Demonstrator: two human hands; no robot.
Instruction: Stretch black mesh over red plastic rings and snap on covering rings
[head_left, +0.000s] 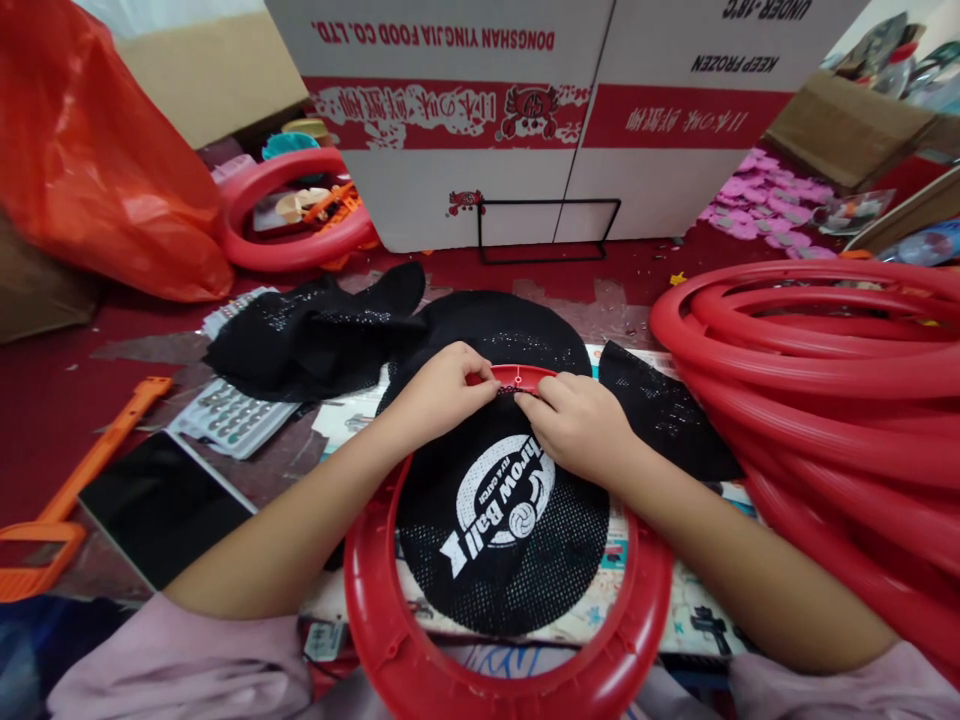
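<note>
With left hand and right hand drawn into near-closed pinches at twelve o'clock on the red plastic ring, thumb toward forefinger in each, holding the upper edge of the black mesh disc. Probably busy with fitting that edge to the inner rim, and still early in it, to judge by the slack lower half. Calling next, most likely, for firm pressure at twelve, then for working the edge around toward ten and two o'clock and on down to six.

Largest first, looking at the ring: glossy, ribbed within, cut off by the frame at six o'clock, lying partly over a printed white surface. Within its opening, seeing the disc as dark, fine-holed and loosely draped, stopping short of the rim near six o'clock. Printed across it in white, at a slant: a rounded "Throw Ball" logo. Smallest, between the fingertips at twelve: apparently a moulded post. Impossible to tell, beneath the fingers, whether hooked on there.
</note>
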